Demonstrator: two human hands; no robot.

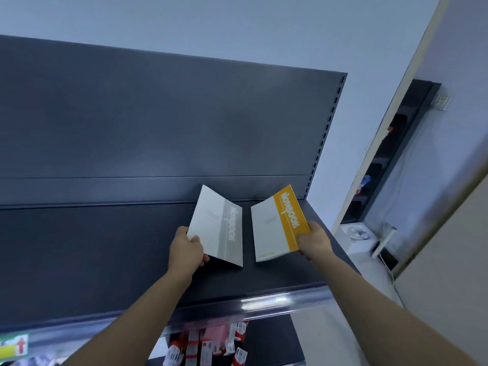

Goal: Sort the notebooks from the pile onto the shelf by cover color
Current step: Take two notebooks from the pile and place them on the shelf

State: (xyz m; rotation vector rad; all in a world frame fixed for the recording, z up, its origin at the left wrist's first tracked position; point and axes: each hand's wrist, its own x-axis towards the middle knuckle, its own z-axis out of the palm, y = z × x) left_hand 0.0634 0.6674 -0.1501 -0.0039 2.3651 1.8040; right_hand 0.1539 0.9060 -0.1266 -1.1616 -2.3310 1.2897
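Over the dark grey shelf (105, 247) I hold two notebooks side by side. My left hand (188, 249) grips the near left corner of a white notebook with a grey band (219, 225). My right hand (314, 240) grips the near right edge of a white notebook with a yellow band (277, 223). Both notebooks tilt up toward the shelf's back panel, a narrow gap apart. Whether their far edges touch the shelf I cannot tell. The pile is out of sight.
The shelf's back panel (158, 122) rises behind, with a slotted upright (326, 133) at its right end. A shiny price rail (264, 303) runs along the front edge. Red and white packages (208, 344) hang on the level below. Right of the shelf stands a white wall.
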